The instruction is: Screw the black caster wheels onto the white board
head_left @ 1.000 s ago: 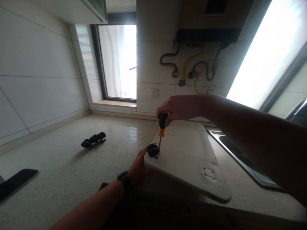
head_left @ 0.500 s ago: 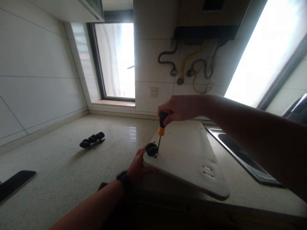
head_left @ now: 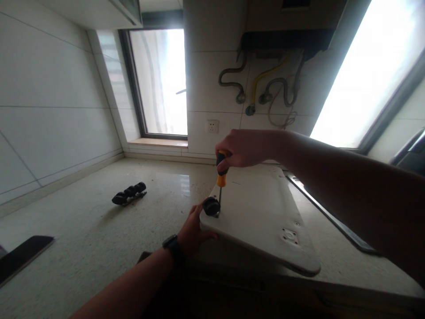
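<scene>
A black-and-yellow screwdriver (head_left: 221,180) is wrapped in my right hand (head_left: 237,148), its shaft pointing down. Its tip meets the base of a black caster wheel (head_left: 211,206) at the near-left corner of a white panel (head_left: 259,208). At that same corner, my left hand (head_left: 195,228) grips the panel's edge, fingers on the left side and thumb along the front. Another corner of the panel bears a bare mounting spot with several small holes (head_left: 290,236).
Several black caster wheels (head_left: 129,193) lie in a row on the speckled countertop (head_left: 166,186) to the left. A dark flat object (head_left: 25,257) is at the far left. To the right is a sink edge (head_left: 332,217); pipes (head_left: 252,88) hang on the wall behind.
My right hand has turned slightly on the screwdriver, whose handle now shows more yellow at its top and stands more upright. My left hand keeps its hold on the panel.
</scene>
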### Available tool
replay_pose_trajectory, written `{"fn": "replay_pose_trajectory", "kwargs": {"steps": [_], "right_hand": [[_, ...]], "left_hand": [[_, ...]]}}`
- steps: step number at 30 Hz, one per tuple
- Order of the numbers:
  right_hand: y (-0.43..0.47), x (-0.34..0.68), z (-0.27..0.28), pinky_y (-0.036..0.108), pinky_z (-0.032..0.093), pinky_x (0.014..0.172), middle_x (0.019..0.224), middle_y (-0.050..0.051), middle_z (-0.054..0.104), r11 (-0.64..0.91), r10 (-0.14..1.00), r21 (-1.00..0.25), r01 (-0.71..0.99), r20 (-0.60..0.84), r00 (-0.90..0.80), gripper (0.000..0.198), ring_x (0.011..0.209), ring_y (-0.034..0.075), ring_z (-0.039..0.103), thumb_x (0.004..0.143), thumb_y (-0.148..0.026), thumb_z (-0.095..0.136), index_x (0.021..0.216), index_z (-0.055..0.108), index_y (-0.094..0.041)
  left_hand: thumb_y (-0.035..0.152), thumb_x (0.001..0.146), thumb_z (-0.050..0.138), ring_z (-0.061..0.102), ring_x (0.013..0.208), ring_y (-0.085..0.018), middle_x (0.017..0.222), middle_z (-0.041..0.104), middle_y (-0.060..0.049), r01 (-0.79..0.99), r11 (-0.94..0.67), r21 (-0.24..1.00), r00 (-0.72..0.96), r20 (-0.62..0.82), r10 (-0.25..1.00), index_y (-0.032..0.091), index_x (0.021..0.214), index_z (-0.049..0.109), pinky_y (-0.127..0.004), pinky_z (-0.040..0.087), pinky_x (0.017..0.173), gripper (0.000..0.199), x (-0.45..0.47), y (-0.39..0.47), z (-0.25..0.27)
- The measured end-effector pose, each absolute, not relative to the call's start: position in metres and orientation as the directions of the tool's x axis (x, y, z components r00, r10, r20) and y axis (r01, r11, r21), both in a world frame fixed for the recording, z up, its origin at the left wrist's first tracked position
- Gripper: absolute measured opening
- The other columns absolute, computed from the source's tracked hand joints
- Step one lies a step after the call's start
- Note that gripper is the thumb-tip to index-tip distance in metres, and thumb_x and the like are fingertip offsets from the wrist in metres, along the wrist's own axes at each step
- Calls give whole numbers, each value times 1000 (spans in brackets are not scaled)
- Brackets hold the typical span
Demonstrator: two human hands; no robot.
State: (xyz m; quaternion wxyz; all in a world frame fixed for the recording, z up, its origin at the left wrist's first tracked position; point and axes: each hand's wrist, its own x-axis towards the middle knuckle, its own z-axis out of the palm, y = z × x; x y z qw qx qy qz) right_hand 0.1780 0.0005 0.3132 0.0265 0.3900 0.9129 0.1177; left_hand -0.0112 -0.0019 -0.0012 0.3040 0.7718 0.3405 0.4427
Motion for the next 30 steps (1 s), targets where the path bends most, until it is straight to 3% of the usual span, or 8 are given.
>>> {"fn": "replay_pose_trajectory", "kwargs": {"steps": [9, 19, 25, 30], "right_hand": [[-7, 175, 311, 33, 37, 62, 70, 5, 67, 598, 754, 316, 737, 90, -650, 41, 61, 18, 58, 84, -59, 66, 85, 73, -18], [-12, 171, 308, 34, 38, 65, 73, 8, 69, 529, 787, 363, 767, 129, -604, 45, 68, 22, 62, 87, -61, 63, 84, 71, -17], [-12, 181, 298, 33, 35, 62, 83, 8, 71, 548, 804, 193, 814, 148, -576, 36, 68, 20, 61, 90, -53, 61, 99, 66, -19], [-6, 189, 273, 32, 34, 61, 94, 12, 71, 530, 809, 103, 841, 234, -539, 53, 72, 23, 61, 88, -54, 63, 125, 50, -18]], "left_hand": [[48, 61, 95, 49, 127, -36, 135, 59, -13, 256, -588, 767, 368, 485, 793, 26, 150, 44, -55, 42, 109, 105, -10, -2, -2], [53, 64, 92, 50, 128, -37, 136, 58, -14, 285, -600, 747, 382, 485, 786, 26, 152, 41, -56, 42, 108, 106, -11, 0, -5], [53, 70, 88, 47, 131, -36, 139, 55, -14, 240, -613, 753, 372, 512, 774, 25, 151, 42, -56, 40, 110, 97, -10, -1, -7], [48, 67, 92, 48, 129, -37, 136, 57, -14, 255, -600, 759, 368, 497, 786, 25, 150, 43, -57, 41, 109, 100, -10, -3, -5]]}}
